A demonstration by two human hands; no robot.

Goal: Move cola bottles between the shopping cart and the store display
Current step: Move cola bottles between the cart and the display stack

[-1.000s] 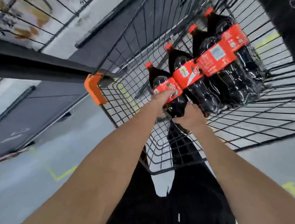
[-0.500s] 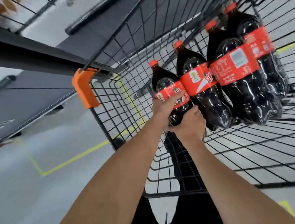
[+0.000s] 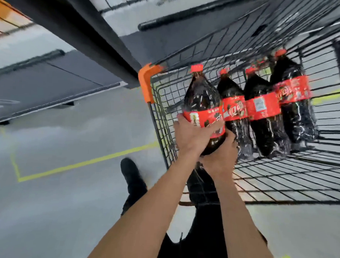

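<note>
Gripping the nearest cola bottle (image 3: 202, 108) with both hands, the person has it at the near left corner of the shopping cart (image 3: 291, 185), right of centre in the frame. The left hand (image 3: 192, 135) wraps its red label from the left, fingers curled round the body; the right hand (image 3: 220, 156) cups the base from below, though its fingertips are hidden behind the bottle, so I cannot tell how they lie. Three more cola bottles (image 3: 263, 117) lie side by side in the basket to the right, the closest of them just beside the held one.

Judged from this, one bottle is in hand and the rest are untouched, so most of the job seems left; blur makes it unclear whether the held bottle is clear of the wire floor.

The orange corner guard (image 3: 146, 83) and the cart's left wall stand just beside the bottle's left side, and a dark bar (image 3: 87, 37) crosses the upper left of the frame above them. Open grey floor (image 3: 67, 144) with a yellow line (image 3: 82, 164) fills the left and lower left.
</note>
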